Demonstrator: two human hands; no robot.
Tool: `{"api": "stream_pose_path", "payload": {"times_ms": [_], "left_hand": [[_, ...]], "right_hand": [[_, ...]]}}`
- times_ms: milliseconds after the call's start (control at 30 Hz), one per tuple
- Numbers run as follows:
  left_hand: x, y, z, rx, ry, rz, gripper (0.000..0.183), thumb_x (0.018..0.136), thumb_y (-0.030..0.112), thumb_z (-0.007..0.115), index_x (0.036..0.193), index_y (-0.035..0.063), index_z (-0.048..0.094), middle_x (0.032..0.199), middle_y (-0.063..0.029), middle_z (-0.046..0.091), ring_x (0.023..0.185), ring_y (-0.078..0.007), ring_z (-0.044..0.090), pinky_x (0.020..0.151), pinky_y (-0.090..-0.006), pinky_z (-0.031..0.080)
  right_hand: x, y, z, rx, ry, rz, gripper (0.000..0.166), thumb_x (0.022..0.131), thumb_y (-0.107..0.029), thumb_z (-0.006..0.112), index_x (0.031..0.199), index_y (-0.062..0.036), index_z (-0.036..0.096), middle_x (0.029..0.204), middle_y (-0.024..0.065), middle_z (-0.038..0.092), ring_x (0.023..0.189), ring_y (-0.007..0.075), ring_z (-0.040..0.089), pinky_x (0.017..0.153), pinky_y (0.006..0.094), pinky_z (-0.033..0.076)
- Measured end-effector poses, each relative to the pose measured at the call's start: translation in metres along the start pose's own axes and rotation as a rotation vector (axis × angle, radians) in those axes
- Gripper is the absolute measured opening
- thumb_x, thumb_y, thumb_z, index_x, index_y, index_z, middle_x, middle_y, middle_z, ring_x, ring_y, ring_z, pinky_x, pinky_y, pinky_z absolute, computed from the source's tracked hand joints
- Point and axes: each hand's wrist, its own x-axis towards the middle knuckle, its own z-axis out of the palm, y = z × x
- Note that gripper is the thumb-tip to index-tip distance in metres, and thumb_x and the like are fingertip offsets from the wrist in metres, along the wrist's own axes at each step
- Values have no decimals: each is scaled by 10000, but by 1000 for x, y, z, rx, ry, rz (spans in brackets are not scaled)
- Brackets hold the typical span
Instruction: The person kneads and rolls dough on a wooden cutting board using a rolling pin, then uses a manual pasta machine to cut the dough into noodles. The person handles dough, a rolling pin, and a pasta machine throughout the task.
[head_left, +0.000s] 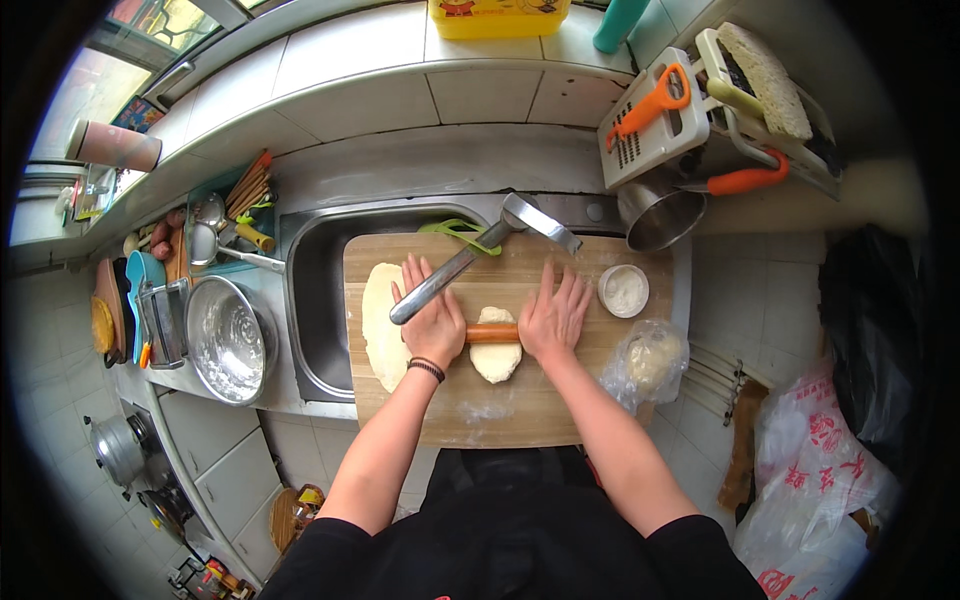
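A wooden rolling pin lies across a small oval of dough on a wooden board. My left hand rests on the pin's left end, my right hand on its right end. Both hands lie flat with fingers stretched forward, palms hidden. Left of my left hand lies a long rolled-out sheet of dough, partly under the fingers. On the right of the board stand a small white tub of flour and, below it, a clear plastic bag with dough in it.
A metal faucet juts over the board and my left fingers. The board covers much of the steel sink. A floury steel bowl stands left, a grater and a steel ladle or pot back right.
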Motion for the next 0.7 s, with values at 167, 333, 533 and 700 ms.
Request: {"api": "stream_pose_path", "payload": {"times_ms": [167, 333, 533, 700], "left_hand": [[13, -3, 9, 16, 29, -6, 649, 929, 239, 449, 1485, -33, 256, 1555, -238, 224, 1460, -347, 200, 1186, -494, 72], [27, 0, 10, 28, 106, -28, 650, 922, 235, 478, 1477, -28, 267, 1557, -250, 201, 1457, -355, 202, 1184, -500, 91], [48, -2, 16, 54, 188, -134, 627, 945, 265, 486, 1451, -54, 300, 1510, -256, 308, 1443, -359, 229, 1181, -499, 110], [14, 0, 6, 21, 128, -8, 620, 936, 242, 482, 1446, -62, 306, 1499, -252, 332, 1433, -363, 245, 1176, -500, 119]], "right_hand": [[19, 3, 13, 8, -10, 35, 485, 912, -322, 498, 1258, 18, 474, 1181, 214, 529, 1080, 354, 476, 972, 501, 322], [28, -1, 13, 5, 5, 93, 361, 941, -364, 485, 1047, -22, 533, 1075, 191, 569, 1015, 339, 509, 863, 470, 361], [48, 0, 21, 23, 27, 129, 386, 946, -385, 486, 1018, -13, 558, 1015, 200, 595, 992, 345, 523, 863, 475, 373], [7, 7, 5, 76, 93, 25, 470, 929, -339, 477, 1196, 45, 514, 1211, 242, 539, 1148, 368, 483, 999, 519, 326]]}}
